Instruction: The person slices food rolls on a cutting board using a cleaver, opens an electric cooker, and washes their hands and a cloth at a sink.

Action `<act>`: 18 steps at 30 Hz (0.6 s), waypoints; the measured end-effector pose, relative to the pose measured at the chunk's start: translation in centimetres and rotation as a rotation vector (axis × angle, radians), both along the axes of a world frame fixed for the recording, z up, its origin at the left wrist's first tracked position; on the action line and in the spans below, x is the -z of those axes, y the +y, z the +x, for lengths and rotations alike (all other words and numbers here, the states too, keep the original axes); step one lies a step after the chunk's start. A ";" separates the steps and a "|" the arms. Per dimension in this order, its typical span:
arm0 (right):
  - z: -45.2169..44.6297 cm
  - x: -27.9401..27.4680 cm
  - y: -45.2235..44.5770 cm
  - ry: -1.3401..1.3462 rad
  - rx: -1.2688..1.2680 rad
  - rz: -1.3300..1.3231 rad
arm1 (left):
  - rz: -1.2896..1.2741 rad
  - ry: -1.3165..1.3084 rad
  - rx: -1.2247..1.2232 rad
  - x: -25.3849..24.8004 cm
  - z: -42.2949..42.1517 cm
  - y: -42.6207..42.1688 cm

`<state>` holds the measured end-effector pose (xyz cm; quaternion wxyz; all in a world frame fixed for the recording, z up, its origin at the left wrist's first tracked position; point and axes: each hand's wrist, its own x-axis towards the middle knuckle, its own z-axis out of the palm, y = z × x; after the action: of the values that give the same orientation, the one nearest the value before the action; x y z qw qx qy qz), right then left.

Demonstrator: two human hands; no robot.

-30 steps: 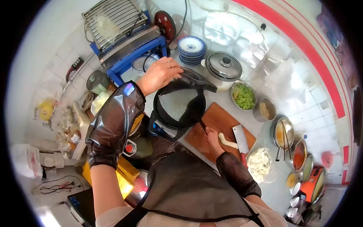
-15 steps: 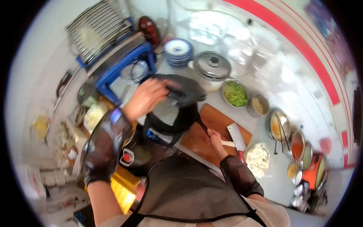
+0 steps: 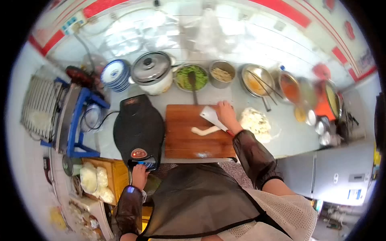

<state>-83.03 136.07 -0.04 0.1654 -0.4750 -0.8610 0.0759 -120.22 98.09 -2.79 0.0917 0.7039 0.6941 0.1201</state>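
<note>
The black round griddle (image 3: pixel 138 126) is shut, its lid lying flat. My left hand (image 3: pixel 140 176) is at its front edge, fingers loosely apart against the small control panel. Over the far right part of the brown cutting board (image 3: pixel 185 140), my right hand (image 3: pixel 227 113) has loosely bent fingers and no visible object in them. Beside it lies a cleaver (image 3: pixel 209 115), its red handle partly under my right sleeve. A white dough strip (image 3: pixel 205 131) rests on the board. Across the bowl of shredded greens (image 3: pixel 183 78) lies a dark spatula (image 3: pixel 192 81), handle towards the board.
Stacked blue-rimmed plates (image 3: pixel 115 75) and a lidded white pot (image 3: pixel 152 72) stand behind the griddle. A metal pot (image 3: pixel 221 75), a bowl with chopsticks (image 3: pixel 257 81) and several sauce containers line the back right. Dough pieces (image 3: pixel 255 123) lie right of the board.
The griddle lid has come down. My left hand has moved from the lid to the front panel. My right hand has let go of the dark spatula, now on the greens bowl. The view has turned right.
</note>
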 end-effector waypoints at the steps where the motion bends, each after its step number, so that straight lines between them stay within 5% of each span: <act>1: 2.7 0.7 -1.9 -0.056 0.052 -0.089 | -0.001 -0.011 0.031 -1.7 1.1 1.2; 3: 6.6 3.8 -4.9 -0.112 0.130 -0.183 | 0.133 -0.079 -0.004 -6.9 4.1 4.4; 7: 8.5 7.6 -6.9 -0.027 0.088 -0.133 | 0.262 -0.281 0.098 -7.8 12.0 14.7; 13: 8.4 1.9 -6.8 0.284 0.296 -0.401 | 0.278 -0.426 0.454 0.4 25.0 27.3; 18: 10.4 1.5 -9.7 -0.038 0.271 -0.310 | 0.286 -0.395 0.365 4.5 27.6 29.6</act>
<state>-72.62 126.38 -1.58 0.0825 -0.6074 -0.7703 0.1757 -92.61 127.70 -7.32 0.1451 0.7857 0.5008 0.3328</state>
